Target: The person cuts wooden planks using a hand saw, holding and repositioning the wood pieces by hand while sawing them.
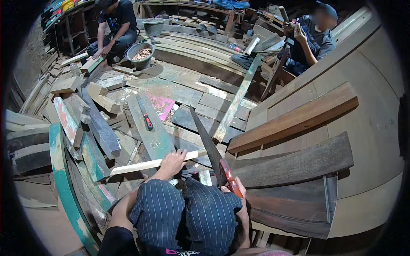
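From where I stand, the person's left hand [173,163] is closed around a pale strip [139,167] of wood, which slants across just in front of the knees [162,200]. The right hand [241,194] grips the red-brown handle of a saw [208,143], its blade pointing up and away, close to the strip's right end.

The risk I'd watch is the blade: if it skipped or swung left, it could catch the left hand, which grips the strip near that end. The strip looks thin and might twist if that grip slackened. A slip toward the body could also nick the striped trousers [211,209].

I can't tell whether blade and strip touch, nor make out the teeth. The left thumb is hidden, the knee covers part of the right hand, and the small things between the legs are unclear.
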A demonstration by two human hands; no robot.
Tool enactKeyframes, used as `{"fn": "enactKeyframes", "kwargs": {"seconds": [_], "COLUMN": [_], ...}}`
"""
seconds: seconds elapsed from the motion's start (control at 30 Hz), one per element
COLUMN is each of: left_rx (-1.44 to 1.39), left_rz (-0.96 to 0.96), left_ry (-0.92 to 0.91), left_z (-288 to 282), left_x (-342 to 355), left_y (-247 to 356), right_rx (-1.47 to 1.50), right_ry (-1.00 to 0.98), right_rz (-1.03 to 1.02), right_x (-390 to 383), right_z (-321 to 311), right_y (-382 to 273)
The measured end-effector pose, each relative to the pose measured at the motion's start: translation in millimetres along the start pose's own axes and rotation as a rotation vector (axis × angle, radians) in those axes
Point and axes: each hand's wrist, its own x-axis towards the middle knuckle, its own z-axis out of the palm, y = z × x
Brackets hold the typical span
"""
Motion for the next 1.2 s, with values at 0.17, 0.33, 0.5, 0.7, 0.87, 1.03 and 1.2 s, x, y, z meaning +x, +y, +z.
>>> {"fn": "enactKeyframes", "kwargs": {"seconds": [0.17, 0.33, 0.5, 0.7, 0.87, 1.03, 1.2], "left_rx": [-0.006, -0.008, -0.017, 0.015, 0.010, -0.015, 0.002], "left_rz": [-0.021, -0.012, -0.011, 0.015, -0.008, 0.002, -0.001], "left_ry": [-0.049, -0.008, -0.031, 0.045, -0.033, -0.015, 0.001], "left_z": [-12, -6, -3, -6, -6, -7, -5], "left_x": [3, 1, 2, 0, 1, 2, 3], "left_y": [7, 4, 3, 5, 4, 4, 4], "right_rx": [0.050, -0.047, -0.045, 0.012, 0.003, -0.002, 0.040], "right_ry": [0.012, 0.002, -0.010, -0.010, -0.007, -0.009, -0.012], "right_rz": [-0.024, -0.060, -0.054, -0.013, -0.014, -0.051, -0.016], "right_x": [-2, -2, -2, -3, -2, -2, 1], "right_z": [-2, -2, -2, -1, -3, -2, -4], "right_y": [1, -1, -4, -5, 4, 0, 5]}}
